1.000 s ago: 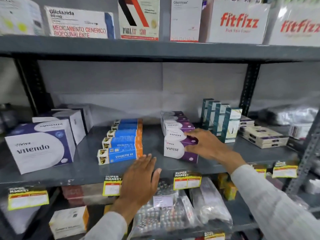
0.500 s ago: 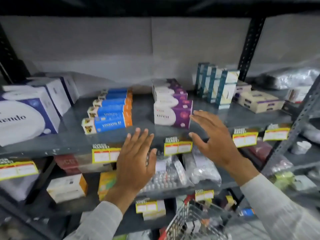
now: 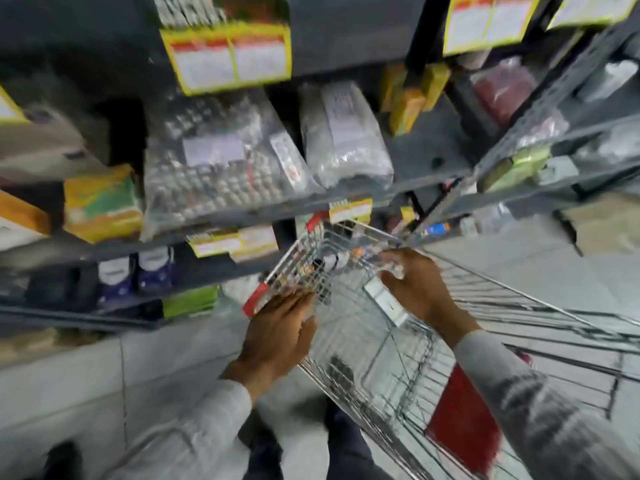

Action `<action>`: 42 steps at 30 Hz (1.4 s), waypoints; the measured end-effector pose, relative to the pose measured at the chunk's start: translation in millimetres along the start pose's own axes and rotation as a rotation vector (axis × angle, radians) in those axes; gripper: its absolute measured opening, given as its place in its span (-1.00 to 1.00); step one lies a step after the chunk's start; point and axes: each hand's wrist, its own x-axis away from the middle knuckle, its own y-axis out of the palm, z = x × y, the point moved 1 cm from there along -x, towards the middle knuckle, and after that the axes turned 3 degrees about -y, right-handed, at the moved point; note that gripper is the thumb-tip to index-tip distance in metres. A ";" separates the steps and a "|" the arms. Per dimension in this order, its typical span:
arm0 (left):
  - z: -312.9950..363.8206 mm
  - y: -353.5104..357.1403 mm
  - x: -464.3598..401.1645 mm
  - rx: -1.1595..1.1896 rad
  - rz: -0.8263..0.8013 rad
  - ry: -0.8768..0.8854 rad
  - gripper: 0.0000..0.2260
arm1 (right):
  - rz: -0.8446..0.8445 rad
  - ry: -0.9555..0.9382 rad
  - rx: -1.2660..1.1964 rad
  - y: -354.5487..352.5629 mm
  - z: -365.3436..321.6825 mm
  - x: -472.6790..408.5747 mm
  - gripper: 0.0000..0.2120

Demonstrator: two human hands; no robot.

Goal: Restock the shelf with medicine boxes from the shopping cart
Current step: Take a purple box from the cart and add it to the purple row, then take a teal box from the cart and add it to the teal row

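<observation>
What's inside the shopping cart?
The shopping cart shows mostly bare wire; small blurred items sit at its far end. Both hands, left and right, cover part.

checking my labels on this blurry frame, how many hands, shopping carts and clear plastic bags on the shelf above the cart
hands: 2 (left hand, right hand)
shopping cart: 1
clear plastic bags: 2 (larger one, smaller one)
total: 5
</observation>
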 end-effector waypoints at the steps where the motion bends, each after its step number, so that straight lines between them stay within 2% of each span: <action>1: 2.0 13.5 0.1 0.011 -0.046 -0.039 -0.56 | -0.082 0.115 0.013 14.4 20.8 3.2 -0.65; 3: 6.8 36.9 -1.6 0.044 -0.139 -0.118 -0.51 | -0.259 0.297 0.031 43.4 59.6 11.0 -0.58; 5: 10.0 55.4 -4.9 0.099 -0.211 -0.217 -0.49 | -0.372 0.399 0.055 69.3 92.4 19.4 -0.55; 9: 8.1 81.5 -9.8 0.000 -0.184 -0.285 -0.48 | -0.485 0.508 0.098 113.7 136.4 30.2 -0.48; 13: 4.1 89.4 -14.7 -0.056 -0.145 -0.292 -0.50 | -0.480 0.492 0.128 154.5 174.3 34.3 -0.42; 20: 0.5 94.5 -15.9 -0.043 -0.121 -0.352 -0.51 | -0.320 0.439 0.188 212.3 206.1 22.0 -0.32; 25: 0.1 95.2 -15.2 -0.051 -0.083 -0.352 -0.56 | -0.256 0.451 0.191 224.7 202.6 13.5 -0.48; 31: 2.1 93.7 -12.3 -0.003 -0.043 -0.340 -0.58 | -0.204 0.404 0.100 213.3 181.0 31.3 -0.51; 34: 3.8 92.9 -11.1 0.022 -0.029 -0.331 -0.57 | -0.188 0.317 0.055 189.4 145.5 47.0 -0.58; 38: 11.2 86.6 -4.5 0.072 -0.013 -0.302 -0.52 | -0.114 0.236 0.119 145.1 89.7 63.0 -0.60; 42: 23.0 58.2 1.6 0.284 -0.008 -0.305 -0.43 | -0.022 0.131 0.155 82.1 29.5 77.0 -0.45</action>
